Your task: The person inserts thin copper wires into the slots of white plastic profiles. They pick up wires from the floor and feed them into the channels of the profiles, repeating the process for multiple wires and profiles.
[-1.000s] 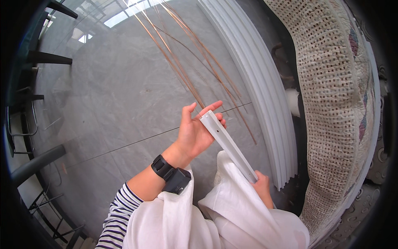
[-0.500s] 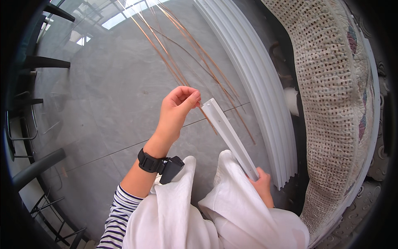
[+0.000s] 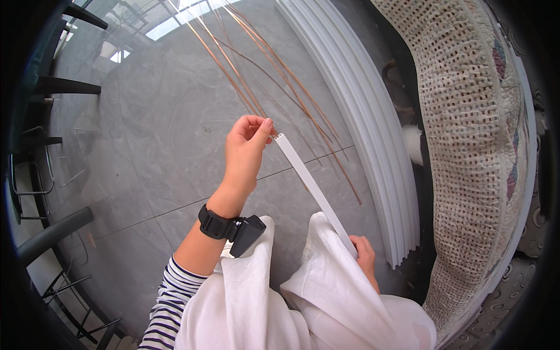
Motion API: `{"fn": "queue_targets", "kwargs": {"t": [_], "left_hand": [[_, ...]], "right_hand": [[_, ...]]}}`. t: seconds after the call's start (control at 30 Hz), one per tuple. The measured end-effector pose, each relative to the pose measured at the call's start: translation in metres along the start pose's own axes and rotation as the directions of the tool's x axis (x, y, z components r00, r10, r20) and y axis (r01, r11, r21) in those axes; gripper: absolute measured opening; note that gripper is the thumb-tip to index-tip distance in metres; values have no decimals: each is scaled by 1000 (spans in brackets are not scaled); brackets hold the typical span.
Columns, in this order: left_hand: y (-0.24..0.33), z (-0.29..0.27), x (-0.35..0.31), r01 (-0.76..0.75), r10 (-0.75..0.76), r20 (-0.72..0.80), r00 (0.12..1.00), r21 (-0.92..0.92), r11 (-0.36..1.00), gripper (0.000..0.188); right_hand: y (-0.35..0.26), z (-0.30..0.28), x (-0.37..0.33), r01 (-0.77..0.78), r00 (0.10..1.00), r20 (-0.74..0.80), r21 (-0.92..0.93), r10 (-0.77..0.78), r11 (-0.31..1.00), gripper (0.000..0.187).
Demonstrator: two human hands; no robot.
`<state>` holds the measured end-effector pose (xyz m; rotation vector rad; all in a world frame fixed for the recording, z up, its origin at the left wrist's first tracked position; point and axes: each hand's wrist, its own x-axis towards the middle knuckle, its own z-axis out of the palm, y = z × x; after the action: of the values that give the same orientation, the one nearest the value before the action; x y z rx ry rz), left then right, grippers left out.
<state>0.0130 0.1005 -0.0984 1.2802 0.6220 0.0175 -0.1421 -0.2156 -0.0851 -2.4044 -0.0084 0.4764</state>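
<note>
My left hand [image 3: 248, 140], wearing a black wrist strap with a black box, is closed in a pinch at the far end of a long white plastic channel [image 3: 309, 184]. What the fingertips hold, if anything, is too small to tell. My right hand [image 3: 364, 256] grips the channel's near end beside my right knee, its fingers partly hidden. The channel slants with a smooth, flat face up. Several thin copper-coloured rods [image 3: 286, 73] lie on the grey tiled floor, and some pass behind my left hand.
Several long white ribbed strips [image 3: 367, 116] lie side by side to the right. Beyond them stands a seat with a beige woven cover [image 3: 461, 140]. Dark chair legs [image 3: 67, 86] line the left edge. White cloth [image 3: 251, 297] covers my lap.
The channel has turned over from its grooved side to a smooth face. Its far end and my left hand have shifted slightly left and away from me.
</note>
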Motion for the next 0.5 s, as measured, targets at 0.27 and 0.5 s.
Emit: {"fn": "queue_targets", "kwargs": {"t": [0.27,0.5], "left_hand": [[2,-1,2,32,-32,1,999,-15,999,17],[-6,1,1,17,-19,-26,999,-46,999,14]], "right_hand": [[-1,7,0,13,998,58,-33,-11,999,32],[9,16,1,53,997,56,-44,-50,998,33]]}}
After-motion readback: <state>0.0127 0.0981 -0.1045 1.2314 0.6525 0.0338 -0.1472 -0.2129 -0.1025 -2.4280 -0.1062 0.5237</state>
